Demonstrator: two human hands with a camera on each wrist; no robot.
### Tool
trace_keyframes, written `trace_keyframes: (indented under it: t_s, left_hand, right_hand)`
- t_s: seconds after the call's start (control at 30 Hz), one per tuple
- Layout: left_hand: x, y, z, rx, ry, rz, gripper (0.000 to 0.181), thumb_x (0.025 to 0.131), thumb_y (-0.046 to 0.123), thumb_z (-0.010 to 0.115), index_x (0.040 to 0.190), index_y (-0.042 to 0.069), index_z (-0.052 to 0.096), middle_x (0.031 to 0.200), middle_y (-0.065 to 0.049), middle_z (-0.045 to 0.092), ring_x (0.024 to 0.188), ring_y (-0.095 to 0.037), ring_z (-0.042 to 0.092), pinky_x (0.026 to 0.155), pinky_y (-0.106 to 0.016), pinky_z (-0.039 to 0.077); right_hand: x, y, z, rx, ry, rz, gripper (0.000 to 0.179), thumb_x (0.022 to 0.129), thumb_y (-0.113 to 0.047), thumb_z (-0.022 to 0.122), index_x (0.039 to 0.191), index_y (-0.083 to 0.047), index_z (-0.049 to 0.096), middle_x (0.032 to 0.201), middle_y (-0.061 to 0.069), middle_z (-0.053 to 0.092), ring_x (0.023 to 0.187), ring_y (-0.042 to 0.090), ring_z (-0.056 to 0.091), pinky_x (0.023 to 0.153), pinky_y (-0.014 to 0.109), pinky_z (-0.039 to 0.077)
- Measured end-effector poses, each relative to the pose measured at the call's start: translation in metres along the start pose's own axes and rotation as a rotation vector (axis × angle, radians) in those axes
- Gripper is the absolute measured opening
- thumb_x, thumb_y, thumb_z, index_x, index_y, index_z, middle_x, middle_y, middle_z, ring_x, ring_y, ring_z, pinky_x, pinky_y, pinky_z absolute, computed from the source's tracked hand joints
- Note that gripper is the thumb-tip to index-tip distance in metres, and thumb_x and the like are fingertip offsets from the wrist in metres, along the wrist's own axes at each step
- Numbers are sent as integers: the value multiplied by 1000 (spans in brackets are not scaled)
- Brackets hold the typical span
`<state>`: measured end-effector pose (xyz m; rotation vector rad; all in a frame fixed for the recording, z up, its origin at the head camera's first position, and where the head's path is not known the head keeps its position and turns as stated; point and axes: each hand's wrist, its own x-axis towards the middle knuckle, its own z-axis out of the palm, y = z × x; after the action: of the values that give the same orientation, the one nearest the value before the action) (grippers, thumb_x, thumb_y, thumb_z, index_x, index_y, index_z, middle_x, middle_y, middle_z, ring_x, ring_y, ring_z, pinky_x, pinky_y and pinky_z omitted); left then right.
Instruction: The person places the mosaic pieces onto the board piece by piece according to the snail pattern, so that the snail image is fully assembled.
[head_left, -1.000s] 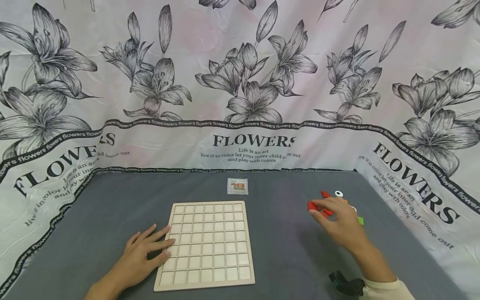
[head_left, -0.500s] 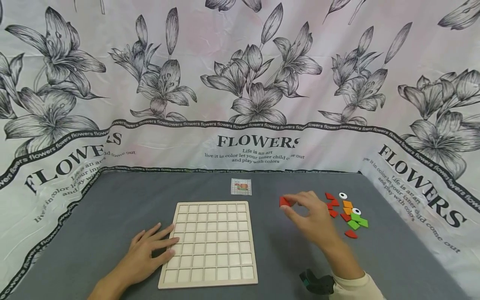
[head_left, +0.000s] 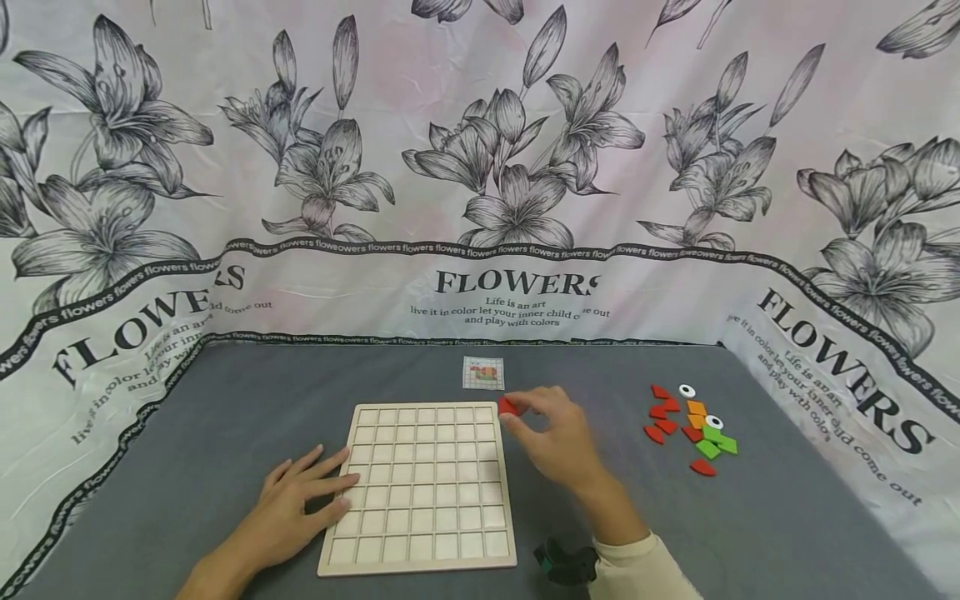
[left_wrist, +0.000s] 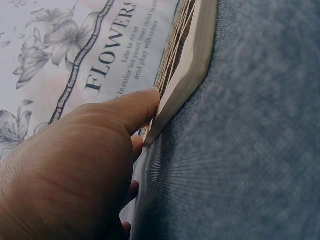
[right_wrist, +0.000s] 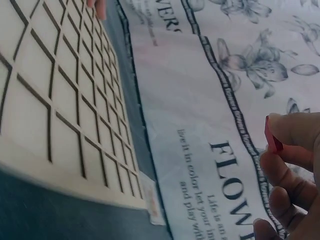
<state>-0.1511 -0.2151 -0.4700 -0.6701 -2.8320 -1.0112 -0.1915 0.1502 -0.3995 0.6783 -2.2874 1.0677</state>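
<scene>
My right hand pinches a red piece between thumb and fingertips, at the far right corner of a pale wooden grid board. In the right wrist view the red piece shows edge-on, held in the air beside the board. My left hand rests on the board's left edge with its fingers spread. The left wrist view shows that thumb against the board's rim. The board's square cells hold no pieces.
On the right of the grey table lie several loose red pieces, orange pieces, green pieces and white rings. A small picture card lies behind the board. Flower-printed cloth encloses the table's back and sides.
My right hand has carried the red piece leftward from the loose pieces to the board's far right corner. The left hand keeps its place on the board. The view shifted slightly at first.
</scene>
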Motion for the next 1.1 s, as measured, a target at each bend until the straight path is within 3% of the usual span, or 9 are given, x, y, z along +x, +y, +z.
trace_keyframes:
  t_s: [0.23, 0.47, 0.83, 1.1]
  left_hand:
    - [0, -1, 0, -10, -8, -11, 36, 93, 42, 63, 123, 24, 70, 145, -3, 45, 136, -43, 27, 100, -70, 8]
    - [0, -1, 0, -7, -1, -16, 36, 93, 43, 63, 122, 23, 70, 145, -2, 46, 136, -43, 28, 100, -70, 9]
    - [-1, -2, 1, -26, 3, -14, 37, 92, 41, 65, 122, 22, 70, 145, -4, 46, 136, -43, 27, 101, -69, 8]
    - [-1, -1, -1, -43, -11, -16, 38, 92, 42, 64, 123, 21, 70, 145, -5, 45, 137, -43, 26, 102, -68, 7]
  right_hand:
    - [-1, 0, 29, 41, -36, 76, 21, 82, -15, 79, 101, -8, 76, 86, -9, 66, 81, 20, 56, 70, 37, 49]
    - [-7, 4, 49, 46, -57, 135, 18, 81, -13, 79, 98, -9, 76, 82, -12, 64, 75, 25, 53, 63, 30, 41]
    - [-18, 15, 68, 64, -137, 167, 17, 79, -8, 79, 95, -9, 77, 81, -8, 64, 75, 15, 53, 64, 28, 45]
    - [-24, 23, 76, -26, -199, 131, 14, 78, -11, 80, 92, -7, 76, 77, -8, 61, 72, 13, 50, 64, 26, 43]
